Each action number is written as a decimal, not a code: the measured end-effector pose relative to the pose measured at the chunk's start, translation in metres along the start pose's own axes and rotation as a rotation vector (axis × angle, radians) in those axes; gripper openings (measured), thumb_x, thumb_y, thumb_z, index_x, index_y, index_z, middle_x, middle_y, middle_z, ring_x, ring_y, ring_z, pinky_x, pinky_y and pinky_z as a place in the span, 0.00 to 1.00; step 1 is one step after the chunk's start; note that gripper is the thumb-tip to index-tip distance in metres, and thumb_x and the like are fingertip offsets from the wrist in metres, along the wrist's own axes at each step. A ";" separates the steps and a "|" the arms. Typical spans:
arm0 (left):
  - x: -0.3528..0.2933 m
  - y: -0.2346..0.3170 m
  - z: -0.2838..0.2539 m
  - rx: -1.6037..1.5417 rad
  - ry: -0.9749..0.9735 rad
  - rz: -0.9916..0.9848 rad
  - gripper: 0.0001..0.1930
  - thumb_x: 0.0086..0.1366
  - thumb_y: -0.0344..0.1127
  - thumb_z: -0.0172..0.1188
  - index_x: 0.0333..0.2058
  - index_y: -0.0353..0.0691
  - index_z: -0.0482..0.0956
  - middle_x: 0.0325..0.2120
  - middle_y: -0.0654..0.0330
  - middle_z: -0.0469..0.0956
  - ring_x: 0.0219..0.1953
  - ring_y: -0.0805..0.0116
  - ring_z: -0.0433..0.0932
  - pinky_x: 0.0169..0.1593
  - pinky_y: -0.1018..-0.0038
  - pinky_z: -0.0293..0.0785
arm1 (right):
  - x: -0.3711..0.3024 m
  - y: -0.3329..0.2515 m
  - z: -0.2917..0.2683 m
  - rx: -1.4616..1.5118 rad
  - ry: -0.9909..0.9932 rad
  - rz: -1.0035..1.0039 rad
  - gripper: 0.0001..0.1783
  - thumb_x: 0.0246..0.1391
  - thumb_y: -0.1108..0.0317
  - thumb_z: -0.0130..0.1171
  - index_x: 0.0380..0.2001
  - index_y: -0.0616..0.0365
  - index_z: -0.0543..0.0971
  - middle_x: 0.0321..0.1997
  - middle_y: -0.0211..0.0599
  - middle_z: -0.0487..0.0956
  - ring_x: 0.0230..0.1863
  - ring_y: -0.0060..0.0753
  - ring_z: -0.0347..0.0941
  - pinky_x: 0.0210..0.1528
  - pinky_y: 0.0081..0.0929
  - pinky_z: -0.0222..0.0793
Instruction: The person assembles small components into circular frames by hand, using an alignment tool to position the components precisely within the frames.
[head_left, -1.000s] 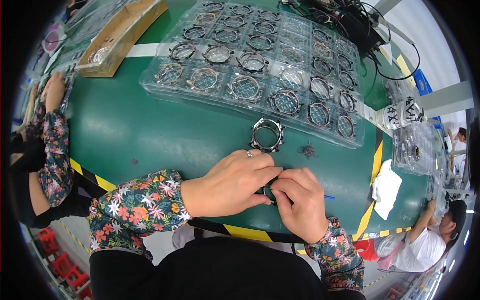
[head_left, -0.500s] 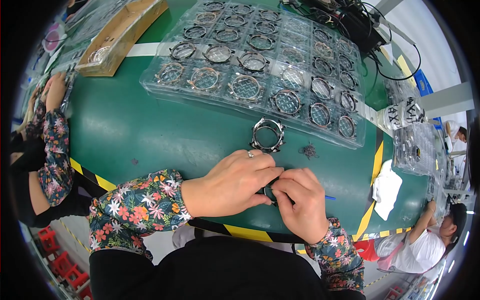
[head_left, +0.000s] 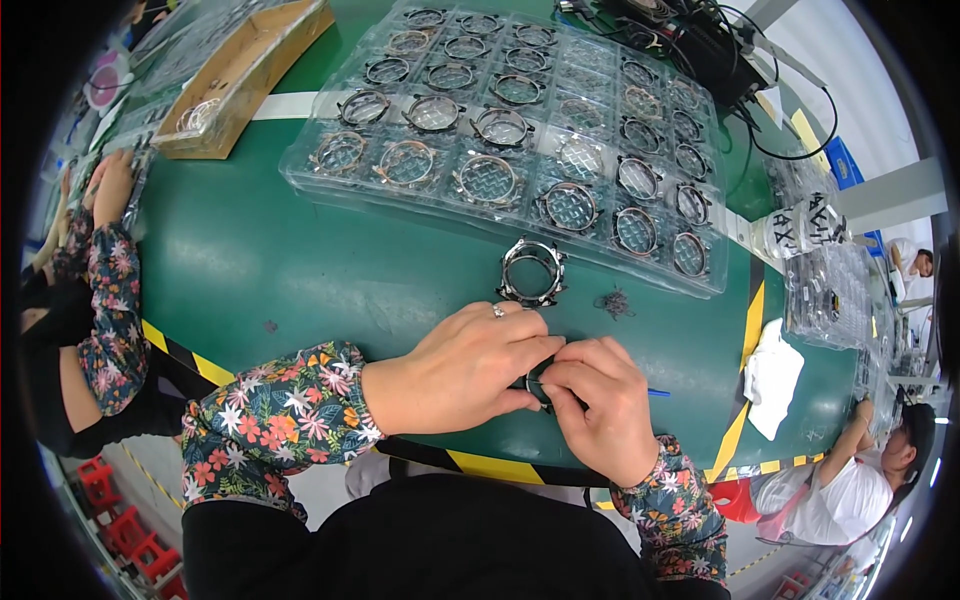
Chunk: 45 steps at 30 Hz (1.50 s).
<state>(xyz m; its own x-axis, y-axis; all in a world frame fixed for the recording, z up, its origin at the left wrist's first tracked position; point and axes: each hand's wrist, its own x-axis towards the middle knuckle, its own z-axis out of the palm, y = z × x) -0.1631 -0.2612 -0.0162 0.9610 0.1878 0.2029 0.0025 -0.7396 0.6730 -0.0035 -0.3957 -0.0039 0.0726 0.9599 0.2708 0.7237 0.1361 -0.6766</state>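
Observation:
My left hand [head_left: 468, 362] and my right hand [head_left: 603, 402] meet near the front edge of the green table. Both sets of fingers are closed around a dark watch case [head_left: 537, 386], mostly hidden by them; a curved rim shows in the gap. Just beyond my left fingers lies a metal watch case with lugs [head_left: 531, 273], flat on the table. To its right is a small heap of thin dark bits [head_left: 616, 302]. A blue stick-like thing [head_left: 659, 393] pokes out past my right hand.
A stack of clear plastic trays [head_left: 330, 178] holding many watch cases spans the far side. At back left stands a cardboard box [head_left: 240, 85]. White cloth [head_left: 773, 380] lies at right, cables and a black device [head_left: 700, 50] behind. Co-workers sit at left and right.
My hands stay closed together at the same spot, with barely any finger movement. The whole view has shifted very slightly.

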 end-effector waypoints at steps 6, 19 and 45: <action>0.000 -0.002 -0.001 0.009 -0.012 0.015 0.30 0.49 0.38 0.75 0.51 0.35 0.78 0.44 0.58 0.75 0.46 0.56 0.75 0.49 0.62 0.72 | 0.000 0.002 -0.004 0.051 -0.006 0.048 0.08 0.42 0.82 0.65 0.28 0.60 0.81 0.35 0.39 0.80 0.36 0.44 0.74 0.39 0.36 0.70; 0.001 -0.002 -0.002 0.036 -0.014 0.036 0.32 0.50 0.41 0.75 0.53 0.35 0.77 0.43 0.57 0.74 0.45 0.55 0.74 0.49 0.61 0.73 | 0.002 0.010 -0.021 0.003 0.113 0.149 0.08 0.43 0.82 0.66 0.29 0.60 0.82 0.35 0.40 0.80 0.38 0.43 0.76 0.41 0.34 0.71; 0.004 -0.002 -0.003 -0.036 0.020 0.089 0.40 0.50 0.36 0.75 0.61 0.33 0.69 0.54 0.51 0.73 0.54 0.50 0.74 0.60 0.59 0.70 | 0.006 0.012 -0.024 -0.630 0.136 0.139 0.16 0.49 0.81 0.57 0.43 0.58 0.82 0.32 0.39 0.78 0.33 0.45 0.72 0.37 0.38 0.70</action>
<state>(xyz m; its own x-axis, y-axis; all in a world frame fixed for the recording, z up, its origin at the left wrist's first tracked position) -0.1605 -0.2566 -0.0145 0.9513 0.1358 0.2768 -0.0928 -0.7302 0.6769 0.0221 -0.3940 0.0065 0.2507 0.9131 0.3215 0.9615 -0.1963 -0.1923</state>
